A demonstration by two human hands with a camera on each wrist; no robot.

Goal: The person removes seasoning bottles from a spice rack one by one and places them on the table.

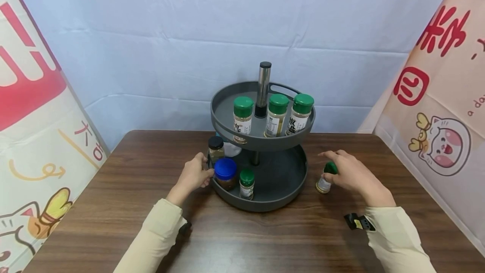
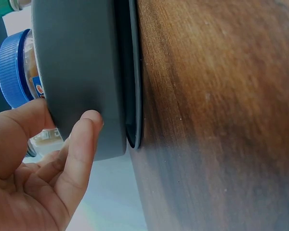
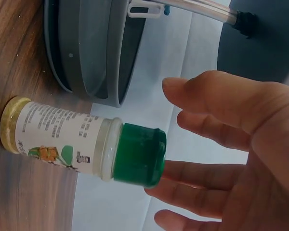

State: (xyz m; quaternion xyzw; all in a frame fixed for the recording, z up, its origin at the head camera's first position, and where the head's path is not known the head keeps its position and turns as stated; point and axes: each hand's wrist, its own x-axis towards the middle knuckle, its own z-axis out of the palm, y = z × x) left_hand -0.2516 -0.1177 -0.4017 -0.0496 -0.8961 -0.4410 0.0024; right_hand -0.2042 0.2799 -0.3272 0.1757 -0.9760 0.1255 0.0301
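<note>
My left hand [image 1: 194, 175] is at the left edge of the lower tray [image 1: 280, 176] of a grey two-tier rotating rack. In the left wrist view its thumb hooks over the rim and a fingertip lies on the outer wall, pinching it. Close inside that edge sit a blue-lidded jar [image 1: 225, 169], a black-lidded jar [image 1: 216, 148] and a green-capped spice bottle [image 1: 246, 184]. To the right of the rack, my right hand [image 1: 354, 176] hovers with spread fingers by another green-capped spice bottle [image 3: 62, 137], which stands upright on the table.
The upper tray [image 1: 265, 143] holds three green-capped spice bottles [image 1: 275, 117] around a metal post [image 1: 264, 83]. The rack stands on a brown wooden table [image 1: 242, 239]. A pale cloth [image 1: 170, 54] hangs behind, with printed banners [image 1: 447, 108] at both sides.
</note>
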